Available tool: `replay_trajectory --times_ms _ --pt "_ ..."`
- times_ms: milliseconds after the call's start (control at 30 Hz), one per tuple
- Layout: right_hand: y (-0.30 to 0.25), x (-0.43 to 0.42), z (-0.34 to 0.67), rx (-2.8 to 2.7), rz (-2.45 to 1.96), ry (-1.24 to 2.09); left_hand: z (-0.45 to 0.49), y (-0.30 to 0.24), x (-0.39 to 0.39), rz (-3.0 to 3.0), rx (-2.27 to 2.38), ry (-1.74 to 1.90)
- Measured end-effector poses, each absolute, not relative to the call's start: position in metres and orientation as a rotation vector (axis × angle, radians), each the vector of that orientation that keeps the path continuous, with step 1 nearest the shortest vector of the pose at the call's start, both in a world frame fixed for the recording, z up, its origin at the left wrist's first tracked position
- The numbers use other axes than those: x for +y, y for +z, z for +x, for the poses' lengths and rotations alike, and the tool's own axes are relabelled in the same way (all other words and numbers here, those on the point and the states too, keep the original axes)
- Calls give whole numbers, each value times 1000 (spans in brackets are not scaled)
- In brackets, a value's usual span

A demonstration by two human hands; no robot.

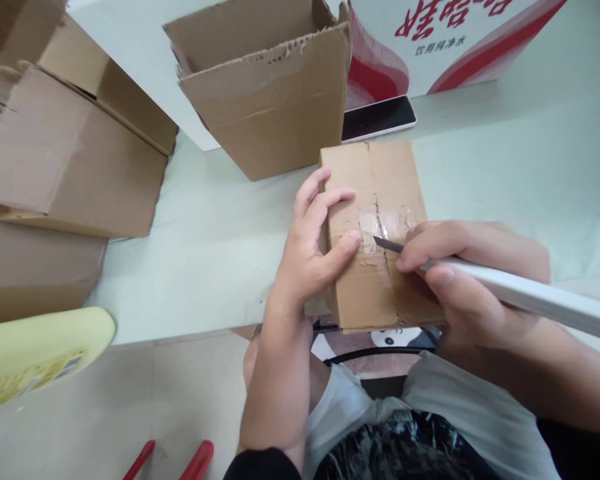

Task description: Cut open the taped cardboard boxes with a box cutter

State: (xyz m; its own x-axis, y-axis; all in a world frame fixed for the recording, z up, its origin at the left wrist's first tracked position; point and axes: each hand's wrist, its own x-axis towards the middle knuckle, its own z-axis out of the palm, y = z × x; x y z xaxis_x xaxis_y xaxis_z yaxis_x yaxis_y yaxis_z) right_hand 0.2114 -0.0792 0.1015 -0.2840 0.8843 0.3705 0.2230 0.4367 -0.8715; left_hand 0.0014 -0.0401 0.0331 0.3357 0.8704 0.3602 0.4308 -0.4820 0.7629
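Note:
A small taped cardboard box (pixel 380 200) lies at the near edge of the pale green table (pixel 220 247). My left hand (pixel 313 247) rests on the box's left side, fingers apart, thumb pressing near the taped middle seam. My right hand (pixel 460 273) is closed around a white-handled utility knife (pixel 520 287). Its dark blade tip touches the clear tape on the seam in the middle of the box top.
An open empty cardboard box (pixel 275 100) stands behind. More flattened and open boxes (pixel 65 153) pile up at the left. A phone (pixel 377 118) lies by a red-and-white carton (pixel 430 40). A yellow object (pixel 35 353) and red handles (pixel 195 463) sit near the floor.

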Motion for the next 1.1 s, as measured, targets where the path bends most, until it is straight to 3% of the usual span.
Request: replay_trajectory --times_ms 1100 --pt "92 -76 215 -1771 -875 884 -4 37 -40 2069 1114 1002"
